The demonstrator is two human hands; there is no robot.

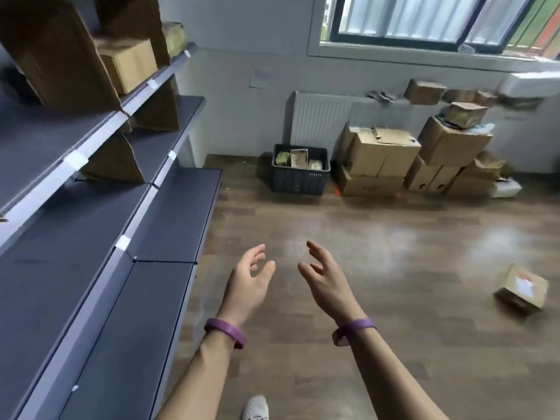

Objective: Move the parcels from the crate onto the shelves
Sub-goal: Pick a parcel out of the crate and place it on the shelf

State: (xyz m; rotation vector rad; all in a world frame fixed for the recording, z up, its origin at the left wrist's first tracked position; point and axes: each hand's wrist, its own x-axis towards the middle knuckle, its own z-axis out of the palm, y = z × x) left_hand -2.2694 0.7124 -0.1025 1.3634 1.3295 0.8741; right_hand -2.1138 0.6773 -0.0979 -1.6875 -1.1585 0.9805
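A few parcels [127, 65] already sit on the upper tier of the shelves [175, 213], but the lower tiers look bare. The crate [298, 181], well ahead of me, holds more, perhaps three, though the blur makes counting unsure. I judge the job well short of done. Both my arms reach forward, nowhere near the crate. My left hand [251, 280] and right hand [325, 277] are empty, palms facing each other, fingers loosely spread and slightly curled.
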